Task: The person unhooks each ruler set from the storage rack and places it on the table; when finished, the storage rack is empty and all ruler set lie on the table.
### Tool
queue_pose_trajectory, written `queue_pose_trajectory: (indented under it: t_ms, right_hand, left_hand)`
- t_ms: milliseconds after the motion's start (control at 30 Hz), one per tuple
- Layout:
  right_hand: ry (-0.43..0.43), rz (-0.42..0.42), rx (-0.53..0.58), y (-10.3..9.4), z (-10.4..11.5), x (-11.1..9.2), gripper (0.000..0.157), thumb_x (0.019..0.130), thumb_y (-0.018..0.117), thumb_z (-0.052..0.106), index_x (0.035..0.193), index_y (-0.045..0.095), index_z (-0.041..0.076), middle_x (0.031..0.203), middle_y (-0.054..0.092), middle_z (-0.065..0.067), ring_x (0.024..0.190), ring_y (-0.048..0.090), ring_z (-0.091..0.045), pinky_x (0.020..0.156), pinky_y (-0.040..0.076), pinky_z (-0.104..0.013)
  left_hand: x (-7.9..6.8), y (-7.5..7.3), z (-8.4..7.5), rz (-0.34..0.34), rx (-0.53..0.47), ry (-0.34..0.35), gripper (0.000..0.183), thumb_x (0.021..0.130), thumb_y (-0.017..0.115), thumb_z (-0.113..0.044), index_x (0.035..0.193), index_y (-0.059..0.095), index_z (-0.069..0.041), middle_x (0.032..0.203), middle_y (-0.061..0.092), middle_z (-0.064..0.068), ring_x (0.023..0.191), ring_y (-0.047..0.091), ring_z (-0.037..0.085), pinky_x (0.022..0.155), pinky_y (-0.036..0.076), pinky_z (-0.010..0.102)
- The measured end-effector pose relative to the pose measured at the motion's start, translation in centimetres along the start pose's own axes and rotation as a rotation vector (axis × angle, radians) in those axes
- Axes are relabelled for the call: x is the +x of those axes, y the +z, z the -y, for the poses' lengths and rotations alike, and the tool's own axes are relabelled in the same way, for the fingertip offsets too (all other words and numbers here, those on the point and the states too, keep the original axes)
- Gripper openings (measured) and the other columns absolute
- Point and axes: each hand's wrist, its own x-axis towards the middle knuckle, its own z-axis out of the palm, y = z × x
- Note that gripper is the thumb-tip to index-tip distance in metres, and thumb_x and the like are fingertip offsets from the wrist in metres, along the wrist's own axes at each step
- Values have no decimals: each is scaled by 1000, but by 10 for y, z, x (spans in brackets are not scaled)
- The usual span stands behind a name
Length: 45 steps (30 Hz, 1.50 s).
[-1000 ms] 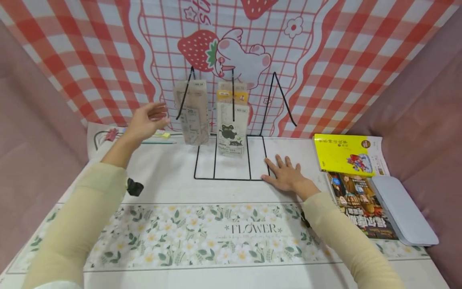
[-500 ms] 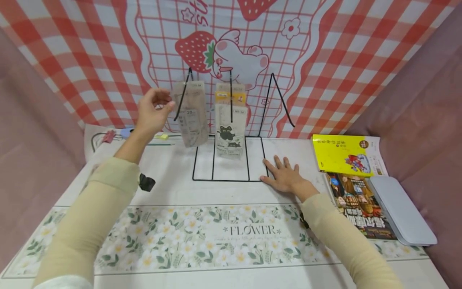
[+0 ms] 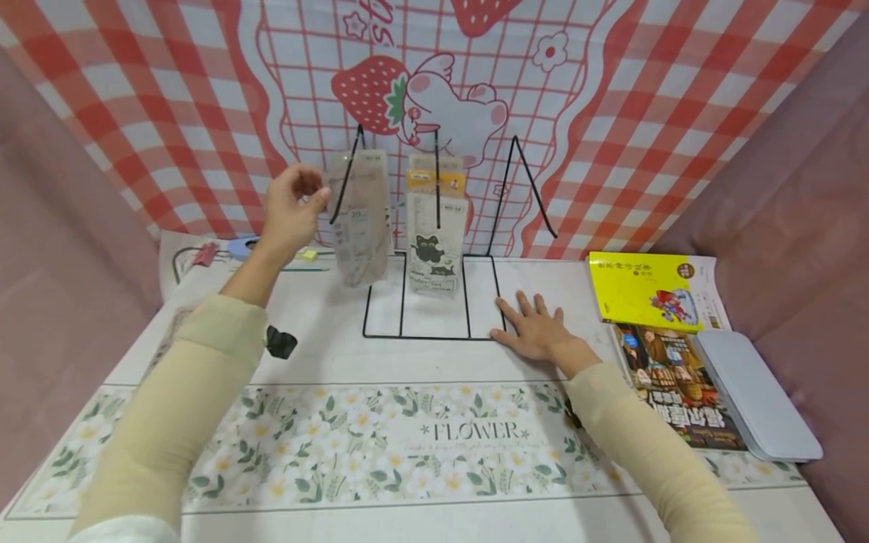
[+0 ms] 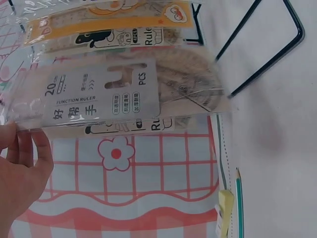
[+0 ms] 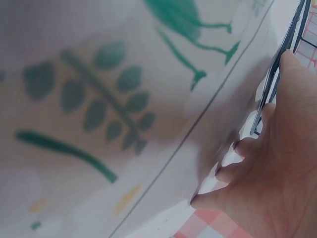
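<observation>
My left hand [image 3: 292, 207] pinches the side edge of a clear ruler-set packet [image 3: 360, 226] on the left hook of a black wire rack [image 3: 417, 337]. In the left wrist view the thumb and fingertips meet at that edge; the packet [image 4: 104, 94] shows a grey "20 cm Function Ruler" card and a protractor. Another ruler packet sits behind it. On the middle hook hang more packets, a black-cat ruler set [image 3: 434, 245] in front and an orange-topped one [image 3: 437, 181] behind. My right hand [image 3: 539, 332] lies flat, fingers spread, touching the rack base's right side.
The right hook [image 3: 536, 188] carries nothing. At right lie a yellow book [image 3: 645, 290], a dark illustrated book [image 3: 679, 385] and a grey case [image 3: 760, 396]. Back left are a green pencil [image 3: 305, 269], a yellow item [image 3: 309, 256] and a pink clip [image 3: 205, 254].
My left hand has moved right and up to the left packet and taken its edge. That packet has shifted slightly forward and lower on the hook. The right hand has stayed put.
</observation>
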Motion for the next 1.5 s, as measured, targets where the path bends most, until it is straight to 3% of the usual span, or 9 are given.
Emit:
queue_pose_trajectory:
  t_ms: [200,400,700,1067,1267,1367,1500]
  right_hand:
    - [-15,-15,6,1,1,-2,77,93,33,69,156,9,30,164,2,-17,149,2,-49,112,7,-79]
    - [-17,-14,12,0,1,-1,77,94,33,69,156,9,30,164,1,-17,149,1,-49,112,7,-79]
    - [-18,-16,8,1,1,-3,77,94,33,68,156,10,29,164,2,-17,149,3,-50,112,8,-79]
    - [-8,-1,5,1,-3,3,77,93,32,70,156,7,31,164,-1,-16,149,0,-49,112,5,-79]
    - [-12,0,0,0,-2,3,78,93,31,70,156,6,32,164,-1,-16,149,0,-49,112,6,-79]
    - [-12,0,4,0,-2,2,78,93,31,70,156,6,31,164,-2,-16,149,-1,-49,112,5,-79]
    - [-12,1,2,1,-3,2,78,93,31,70,156,5,31,164,-2,-17,149,-1,-50,112,5,-79]
  left_hand:
    - [-10,-13,-3,43,-63,-20,17,92,60,-2,108,57,2,86,54,-10,81,52,5,66,48,13]
    - [-26,-23,-12,94,-32,-35,15,94,58,-6,109,58,-3,91,57,-12,88,54,5,72,50,12]
    - [-48,-32,-22,147,-63,-39,12,93,58,-3,102,58,-11,88,57,-11,82,55,4,69,52,12]
    - [-68,-45,-22,224,-251,86,14,92,58,0,101,59,-11,88,57,-6,83,54,4,71,51,13]
    - [-75,-67,-25,290,-394,15,16,93,55,2,104,57,-9,88,60,-3,81,57,6,69,55,15]
    - [-76,-84,-19,318,-350,-41,15,95,54,0,108,55,-8,93,59,-2,84,59,6,71,57,16]
    - [-78,-104,1,305,-27,-189,14,98,54,-14,112,53,-15,97,57,-11,87,59,-1,73,56,13]
